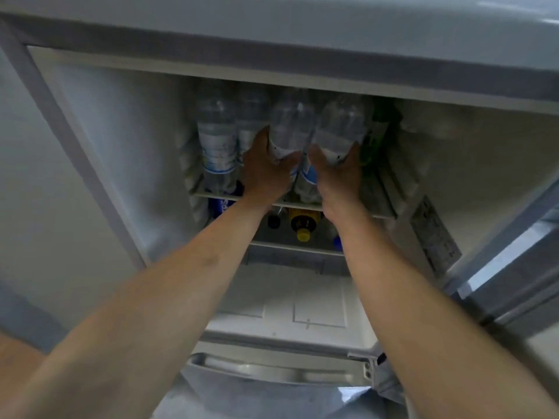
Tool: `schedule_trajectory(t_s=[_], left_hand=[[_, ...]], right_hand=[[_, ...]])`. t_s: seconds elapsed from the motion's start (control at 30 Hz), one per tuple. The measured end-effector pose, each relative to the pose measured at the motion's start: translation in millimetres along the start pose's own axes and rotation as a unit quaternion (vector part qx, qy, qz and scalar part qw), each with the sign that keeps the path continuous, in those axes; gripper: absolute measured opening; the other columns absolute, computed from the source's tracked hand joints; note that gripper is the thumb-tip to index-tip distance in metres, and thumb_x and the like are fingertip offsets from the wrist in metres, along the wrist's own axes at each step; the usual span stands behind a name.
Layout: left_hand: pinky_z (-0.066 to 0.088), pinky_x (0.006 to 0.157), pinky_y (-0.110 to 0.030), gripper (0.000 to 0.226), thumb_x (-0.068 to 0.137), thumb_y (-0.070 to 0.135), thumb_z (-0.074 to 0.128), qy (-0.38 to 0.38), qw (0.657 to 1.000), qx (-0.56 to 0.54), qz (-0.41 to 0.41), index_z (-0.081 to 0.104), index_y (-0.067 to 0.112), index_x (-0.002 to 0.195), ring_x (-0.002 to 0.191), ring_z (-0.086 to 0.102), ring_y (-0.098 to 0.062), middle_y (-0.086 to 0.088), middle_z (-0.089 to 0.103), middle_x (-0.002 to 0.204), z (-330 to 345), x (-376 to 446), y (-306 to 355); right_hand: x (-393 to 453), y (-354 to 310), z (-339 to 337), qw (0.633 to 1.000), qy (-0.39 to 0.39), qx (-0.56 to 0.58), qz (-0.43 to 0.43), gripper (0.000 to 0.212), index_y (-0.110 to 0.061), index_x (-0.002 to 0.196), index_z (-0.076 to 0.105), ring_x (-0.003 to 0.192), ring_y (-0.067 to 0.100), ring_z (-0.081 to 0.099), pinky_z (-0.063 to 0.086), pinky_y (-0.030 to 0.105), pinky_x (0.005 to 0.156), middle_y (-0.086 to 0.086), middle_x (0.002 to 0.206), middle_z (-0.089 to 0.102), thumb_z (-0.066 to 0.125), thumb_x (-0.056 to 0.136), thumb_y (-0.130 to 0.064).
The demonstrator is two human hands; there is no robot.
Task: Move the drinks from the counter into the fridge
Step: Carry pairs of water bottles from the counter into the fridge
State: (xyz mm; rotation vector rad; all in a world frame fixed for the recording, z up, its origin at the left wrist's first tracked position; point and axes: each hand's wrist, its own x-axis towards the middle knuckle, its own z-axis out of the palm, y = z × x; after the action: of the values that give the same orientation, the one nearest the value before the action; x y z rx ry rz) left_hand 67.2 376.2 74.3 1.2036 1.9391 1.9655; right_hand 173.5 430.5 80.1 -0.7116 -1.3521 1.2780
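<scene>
On the upper shelf (290, 204) of the open fridge (127, 152), 2 water bottles are gripped: the left bottle (289, 128) by the left hand (264, 169), the right bottle (340, 131) by the right hand (338, 173). More bottles (216, 140) stand to the left.

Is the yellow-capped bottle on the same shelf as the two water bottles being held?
No: the yellow-capped bottle lies on the shelf below the upper shelf where the left hand and right hand hold water bottles.
</scene>
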Motion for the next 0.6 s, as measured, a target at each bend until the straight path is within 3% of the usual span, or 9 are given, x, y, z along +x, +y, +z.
schedule_trajectory(t_s=[0.13,0.27,0.37,0.5,0.6], left_hand=[[0.052,0.099,-0.040,0.061,0.080,0.037,0.078,0.017,0.999,0.039,0.016,0.055,0.020,0.134,0.120,0.061,-0.016,0.001,0.066,0.128,4,7,-8],[0.053,0.094,-0.034,0.071,0.076,0.043,0.080,0.052,0.988,0.113,0.093,0.054,0.010,0.133,0.120,0.059,-0.020,-0.005,0.060,0.132,-1,7,-17],[0.049,0.083,-0.029,0.067,0.072,0.034,0.085,0.077,0.976,0.152,0.134,0.054,0.002,0.122,0.112,0.056,-0.028,-0.016,0.055,0.122,-4,5,-27],[0.036,0.077,-0.015,0.061,0.072,0.029,0.086,0.055,0.976,0.171,0.123,0.054,0.005,0.119,0.105,0.057,-0.023,-0.014,0.061,0.115,0,-1,-42],[0.042,0.078,-0.015,0.050,0.075,0.022,0.083,0.042,0.976,0.168,0.129,0.056,0.004,0.114,0.100,0.059,-0.021,-0.013,0.063,0.111,3,-1,-49]], right_hand=[[16,12,9,1.000,0.010,-0.019,0.001,0.054,-0.024,0.128,0.051,0.090,-0.014,0.063,0.052,0.007,0.071,-0.014,0.113,0.063,0.079,0.082,-0.021],[21,17,11,0.999,0.027,-0.038,-0.006,0.063,-0.017,0.135,0.054,0.102,-0.001,0.064,0.056,0.016,0.080,-0.008,0.119,0.065,0.083,0.079,-0.022],[16,21,9,0.996,0.036,-0.074,-0.025,0.063,-0.016,0.133,0.056,0.107,0.002,0.065,0.056,0.021,0.086,-0.007,0.122,0.067,0.084,0.077,-0.026],[-2,40,7,0.980,0.052,-0.188,-0.041,0.071,-0.021,0.143,0.045,0.124,0.014,0.058,0.052,0.033,0.100,0.002,0.138,0.055,0.080,0.082,-0.028],[-3,46,8,0.974,0.072,-0.212,-0.022,0.079,-0.021,0.147,0.038,0.122,0.012,0.056,0.051,0.027,0.099,0.006,0.144,0.048,0.081,0.081,-0.024]])
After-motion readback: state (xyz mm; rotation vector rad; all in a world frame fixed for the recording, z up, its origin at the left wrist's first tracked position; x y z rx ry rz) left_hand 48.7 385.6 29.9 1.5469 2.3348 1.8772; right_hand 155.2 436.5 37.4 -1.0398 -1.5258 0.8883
